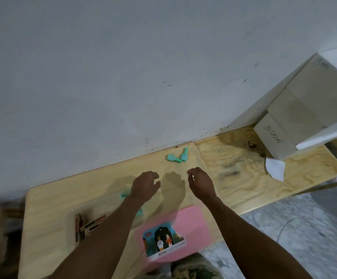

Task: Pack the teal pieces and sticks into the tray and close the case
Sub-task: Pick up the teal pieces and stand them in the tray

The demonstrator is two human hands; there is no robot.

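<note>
Two teal pieces (176, 157) lie together on the wooden table (244, 178), close to the wall. My left hand (145, 185) and my right hand (200, 183) hover side by side a short way in front of them, fingers curled and apart, holding nothing. More teal (124, 194) shows blurred beside my left wrist and under my left forearm (139, 213). A tray with dark and red sticks (88, 226) sits near the table's front left, partly hidden by my left arm. A pink case lid (183, 224) with a picture label lies at the front edge between my arms.
A grey wall (123, 77) rises right behind the table. Stacked wooden boxes (296, 117) stand at the back right, with a white paper scrap (275, 169) in front of them. Tiled floor (284, 228) lies to the right of the table.
</note>
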